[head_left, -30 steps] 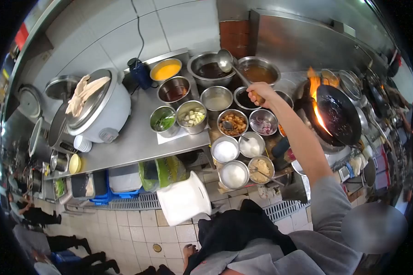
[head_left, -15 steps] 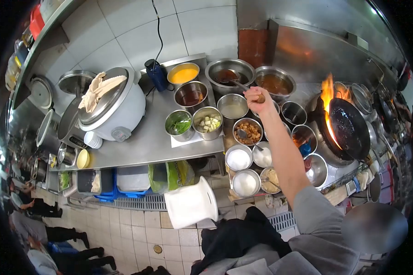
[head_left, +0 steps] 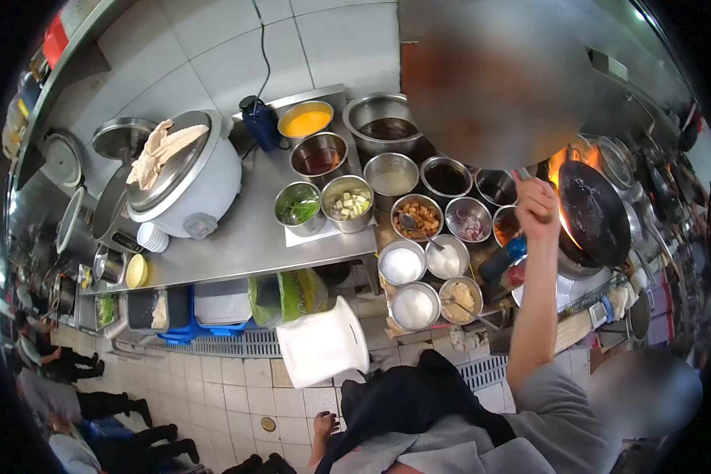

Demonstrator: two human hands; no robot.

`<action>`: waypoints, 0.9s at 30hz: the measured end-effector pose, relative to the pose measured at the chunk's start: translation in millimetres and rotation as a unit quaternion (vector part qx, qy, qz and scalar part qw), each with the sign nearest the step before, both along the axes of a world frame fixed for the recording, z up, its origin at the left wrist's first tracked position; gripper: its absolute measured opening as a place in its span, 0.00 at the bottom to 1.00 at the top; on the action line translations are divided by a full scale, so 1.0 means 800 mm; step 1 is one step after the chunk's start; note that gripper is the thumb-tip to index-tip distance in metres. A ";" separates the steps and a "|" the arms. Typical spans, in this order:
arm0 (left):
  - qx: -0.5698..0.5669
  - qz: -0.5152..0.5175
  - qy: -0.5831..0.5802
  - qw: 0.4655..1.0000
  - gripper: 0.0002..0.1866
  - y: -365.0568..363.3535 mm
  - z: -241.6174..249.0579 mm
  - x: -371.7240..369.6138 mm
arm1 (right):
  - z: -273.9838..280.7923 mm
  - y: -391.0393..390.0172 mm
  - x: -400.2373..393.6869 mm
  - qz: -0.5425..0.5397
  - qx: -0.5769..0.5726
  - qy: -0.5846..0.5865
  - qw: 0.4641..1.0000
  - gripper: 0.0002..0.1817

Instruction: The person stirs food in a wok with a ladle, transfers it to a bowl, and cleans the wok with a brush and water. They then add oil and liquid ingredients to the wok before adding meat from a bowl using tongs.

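Observation:
My right hand (head_left: 537,207) is closed round the handle of a ladle, beside the black wok (head_left: 596,209). A blurred patch hides the ladle's head. Orange flame (head_left: 559,178) rises along the wok's left edge. Just left of the hand stands a metal pot with dark contents (head_left: 496,187). Below it, a blue-capped bottle (head_left: 504,259) lies tilted by my forearm. My left hand (head_left: 325,424) hangs low beside my body, fingers loosely bent and apart, with nothing visible in it.
Several metal pots of ingredients stand left of the stove, among them diced brown pieces (head_left: 417,217), white powder (head_left: 401,265) and chopped greens (head_left: 299,205). A large rice cooker (head_left: 186,178) sits on the steel counter (head_left: 213,265). A white stool (head_left: 321,344) stands below. Other people (head_left: 95,399) are at far left.
My right hand has moved right with the ladle, from above the large bowl of dark liquid to the wok's edge. My left hand has come into view at the bottom.

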State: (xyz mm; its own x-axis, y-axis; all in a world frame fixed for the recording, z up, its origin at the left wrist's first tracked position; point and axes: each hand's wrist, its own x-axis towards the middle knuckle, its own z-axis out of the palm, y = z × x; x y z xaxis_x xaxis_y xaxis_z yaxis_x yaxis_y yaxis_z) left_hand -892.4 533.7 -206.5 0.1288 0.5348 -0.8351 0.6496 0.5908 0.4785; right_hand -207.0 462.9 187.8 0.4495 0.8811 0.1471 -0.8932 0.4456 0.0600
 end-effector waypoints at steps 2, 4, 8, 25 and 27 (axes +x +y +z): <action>0.043 -0.208 0.036 0.976 0.23 0.009 0.014 0.003 | 0.003 -0.056 -0.003 -0.043 -0.029 -0.010 0.999 0.19; 0.125 -0.370 0.042 0.920 0.21 0.017 0.000 -0.001 | -0.003 -0.113 0.003 -0.098 -0.060 -0.027 0.993 0.16; 0.324 -0.484 0.001 0.813 0.15 0.016 -0.160 -0.077 | -0.023 -0.221 0.022 -0.202 -0.169 -0.037 0.964 0.10; 0.084 -0.272 -0.029 0.958 0.22 0.085 -0.034 0.049 | -0.034 -0.328 -0.017 -0.303 -0.821 -0.386 0.292 0.04; -0.006 -0.147 -0.022 0.989 0.24 0.086 -0.027 0.059 | -0.040 -0.305 -0.010 -0.312 -0.776 -0.364 0.410 0.04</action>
State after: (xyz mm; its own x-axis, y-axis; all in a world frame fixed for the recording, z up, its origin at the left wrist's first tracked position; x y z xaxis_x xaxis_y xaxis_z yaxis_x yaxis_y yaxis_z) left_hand -844.8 602.6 -228.0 0.3133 0.4589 -0.8314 0.7729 0.3854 0.5040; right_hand -214.7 219.1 155.9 0.9934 -0.0848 -0.0769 -0.1047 -0.4018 -0.9097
